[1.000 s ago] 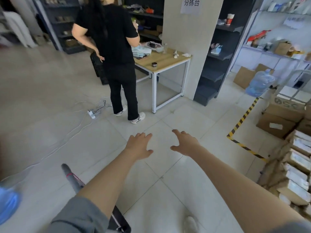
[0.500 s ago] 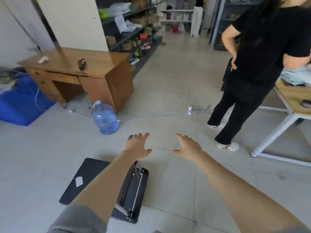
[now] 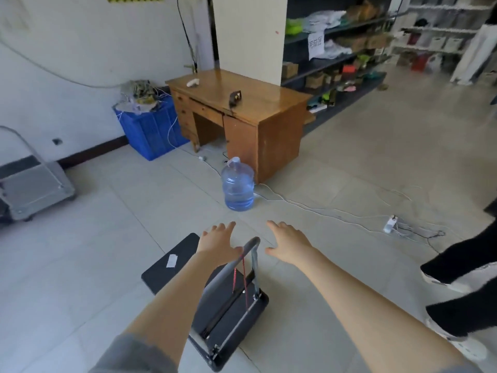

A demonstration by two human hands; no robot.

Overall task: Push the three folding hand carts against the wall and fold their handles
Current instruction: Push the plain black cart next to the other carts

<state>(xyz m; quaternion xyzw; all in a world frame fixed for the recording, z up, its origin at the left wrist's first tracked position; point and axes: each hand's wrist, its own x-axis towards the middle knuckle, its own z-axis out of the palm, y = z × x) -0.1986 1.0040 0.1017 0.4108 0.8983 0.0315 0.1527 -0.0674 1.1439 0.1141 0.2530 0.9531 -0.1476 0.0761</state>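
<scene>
Beside the water jug (image 3: 238, 184), on its near side, I see the black hand cart (image 3: 172, 267) on the floor tiles with its handle (image 3: 251, 249) upright. My left forearm hides much of the deck. My left hand (image 3: 219, 242) hovers with fingers spread just by the handle top, my right hand (image 3: 289, 242) likewise spread and empty beyond it. Left of the jug, a grey cart (image 3: 35, 184) stands by the wall, cut off by the frame edge. Compared with half a second ago, the view has swung left and the desk (image 3: 242, 103) now sits behind the jug.
</scene>
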